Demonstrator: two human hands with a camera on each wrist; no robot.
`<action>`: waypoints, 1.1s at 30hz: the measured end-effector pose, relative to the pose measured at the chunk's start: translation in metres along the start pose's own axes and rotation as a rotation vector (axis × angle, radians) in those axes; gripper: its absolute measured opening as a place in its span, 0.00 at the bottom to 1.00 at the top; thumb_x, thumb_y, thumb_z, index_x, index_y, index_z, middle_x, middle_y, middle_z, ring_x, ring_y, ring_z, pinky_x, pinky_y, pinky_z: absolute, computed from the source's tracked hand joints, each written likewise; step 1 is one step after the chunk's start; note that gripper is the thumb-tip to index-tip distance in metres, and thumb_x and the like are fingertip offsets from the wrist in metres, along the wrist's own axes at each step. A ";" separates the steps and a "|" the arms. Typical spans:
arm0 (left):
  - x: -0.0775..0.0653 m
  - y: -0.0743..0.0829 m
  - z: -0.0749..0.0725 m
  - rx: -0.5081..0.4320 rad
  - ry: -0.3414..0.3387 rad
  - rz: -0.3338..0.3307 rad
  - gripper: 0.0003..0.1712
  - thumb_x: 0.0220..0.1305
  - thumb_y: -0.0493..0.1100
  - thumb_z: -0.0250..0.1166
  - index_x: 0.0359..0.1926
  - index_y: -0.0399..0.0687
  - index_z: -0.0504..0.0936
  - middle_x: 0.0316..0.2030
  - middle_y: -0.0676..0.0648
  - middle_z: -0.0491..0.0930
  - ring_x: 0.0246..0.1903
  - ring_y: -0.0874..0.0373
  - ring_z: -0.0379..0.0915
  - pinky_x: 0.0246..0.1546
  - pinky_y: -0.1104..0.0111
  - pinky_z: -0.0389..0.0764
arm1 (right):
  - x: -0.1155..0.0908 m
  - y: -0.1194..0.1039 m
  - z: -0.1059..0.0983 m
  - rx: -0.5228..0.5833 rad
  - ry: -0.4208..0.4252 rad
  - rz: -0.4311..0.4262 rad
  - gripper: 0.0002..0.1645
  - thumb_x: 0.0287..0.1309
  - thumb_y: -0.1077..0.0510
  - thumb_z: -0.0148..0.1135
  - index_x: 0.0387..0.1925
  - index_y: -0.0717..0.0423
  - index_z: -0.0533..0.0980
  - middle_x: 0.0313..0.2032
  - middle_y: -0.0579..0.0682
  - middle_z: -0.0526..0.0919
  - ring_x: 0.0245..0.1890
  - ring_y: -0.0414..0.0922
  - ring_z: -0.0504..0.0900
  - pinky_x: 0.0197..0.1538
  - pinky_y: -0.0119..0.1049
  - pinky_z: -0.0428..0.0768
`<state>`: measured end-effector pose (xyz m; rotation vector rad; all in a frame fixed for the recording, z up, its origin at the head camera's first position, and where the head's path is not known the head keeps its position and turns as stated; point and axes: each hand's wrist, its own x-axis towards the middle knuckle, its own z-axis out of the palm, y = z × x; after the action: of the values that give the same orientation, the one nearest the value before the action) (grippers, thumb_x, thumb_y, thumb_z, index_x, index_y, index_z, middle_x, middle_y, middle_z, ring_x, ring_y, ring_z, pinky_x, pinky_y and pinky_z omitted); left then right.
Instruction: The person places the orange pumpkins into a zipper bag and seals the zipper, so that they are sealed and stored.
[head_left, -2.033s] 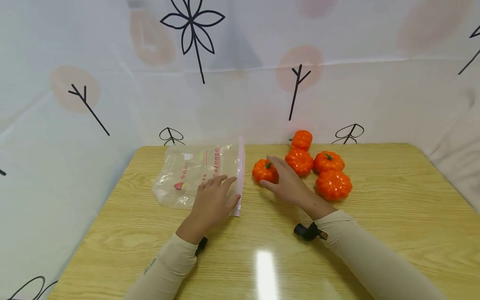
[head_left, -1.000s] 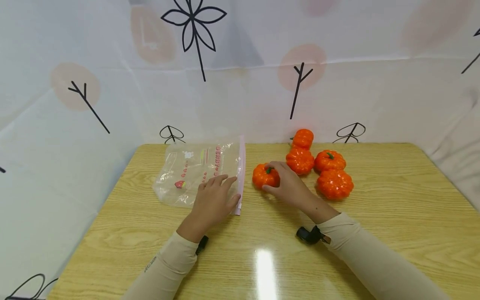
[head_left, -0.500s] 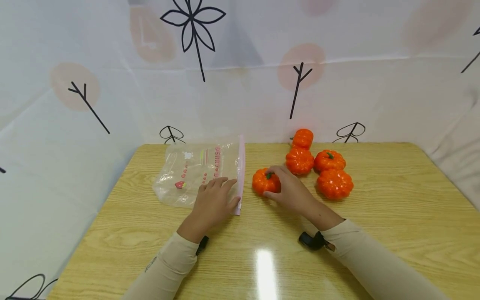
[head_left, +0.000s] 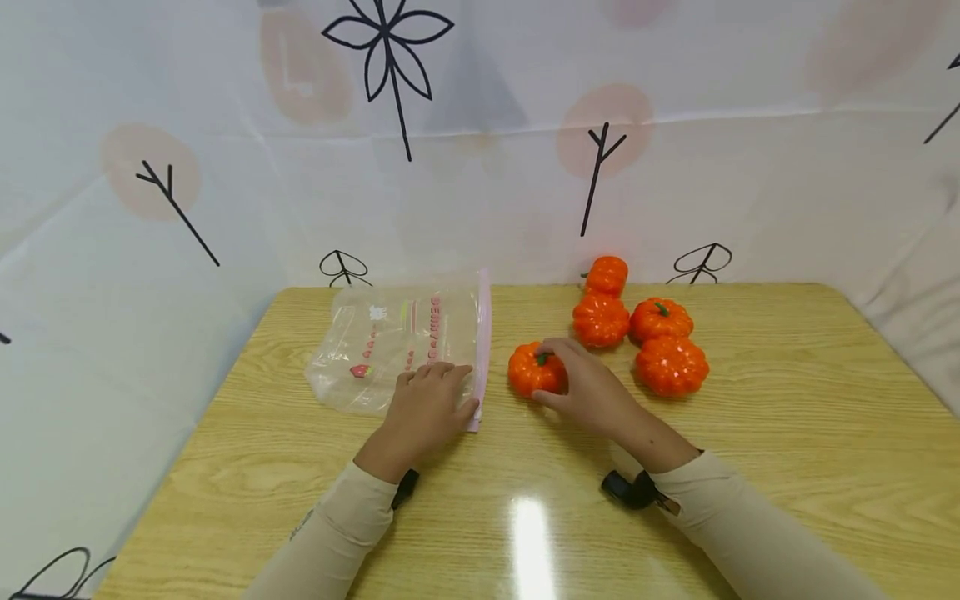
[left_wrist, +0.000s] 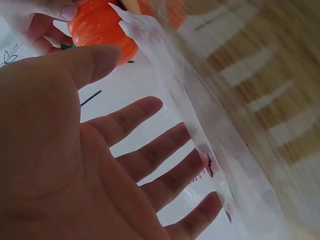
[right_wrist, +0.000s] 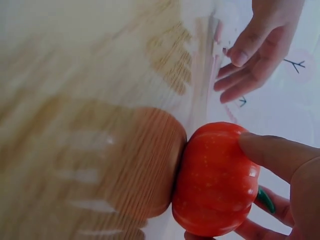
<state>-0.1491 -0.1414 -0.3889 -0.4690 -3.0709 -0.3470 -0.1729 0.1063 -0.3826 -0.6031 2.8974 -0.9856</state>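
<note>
My right hand [head_left: 592,392] grips a small orange toy pumpkin [head_left: 529,372] with a green stem, thumb on the near side and fingers round the far side. In the right wrist view the pumpkin [right_wrist: 215,180] sits on the glossy tabletop. A clear zip bag [head_left: 386,325] with strawberry prints and a pink zip edge lies flat to its left. My left hand [head_left: 426,410] rests over the bag's near right corner, fingers spread, with fingertips right at the plastic in the left wrist view. Nothing is gripped by that hand.
Several more orange pumpkins stand to the right: one upright [head_left: 662,320], one tipped with its stem sideways [head_left: 606,276], and others [head_left: 671,366] close by. The wooden table [head_left: 795,400] ends at a white printed cloth [head_left: 480,192] behind.
My right hand reached the nearest pumpkin, closed round it and drew it slightly nearer and to the right. The left hand and the bag have stayed almost in place.
</note>
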 end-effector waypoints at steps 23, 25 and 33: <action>-0.004 0.004 0.002 0.075 -0.051 0.000 0.34 0.67 0.63 0.58 0.69 0.55 0.69 0.58 0.45 0.77 0.58 0.46 0.71 0.60 0.45 0.68 | -0.004 0.001 0.001 -0.050 -0.007 -0.038 0.37 0.56 0.50 0.73 0.63 0.55 0.69 0.64 0.56 0.73 0.60 0.57 0.78 0.60 0.56 0.77; -0.005 0.005 0.002 0.080 -0.047 -0.001 0.35 0.66 0.64 0.58 0.69 0.56 0.69 0.57 0.45 0.77 0.58 0.46 0.71 0.59 0.44 0.68 | -0.004 0.001 0.001 -0.056 -0.008 -0.037 0.37 0.56 0.50 0.73 0.63 0.55 0.69 0.64 0.56 0.73 0.59 0.57 0.78 0.60 0.56 0.77; -0.003 0.008 0.002 0.114 -0.041 -0.005 0.37 0.61 0.68 0.61 0.67 0.59 0.72 0.51 0.45 0.78 0.55 0.45 0.72 0.56 0.43 0.69 | -0.003 0.002 0.001 -0.072 -0.006 -0.032 0.37 0.55 0.49 0.73 0.63 0.53 0.69 0.65 0.56 0.72 0.61 0.58 0.78 0.61 0.57 0.76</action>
<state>-0.1438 -0.1342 -0.3888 -0.4700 -3.1099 -0.1632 -0.1710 0.1086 -0.3849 -0.6573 2.9386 -0.8840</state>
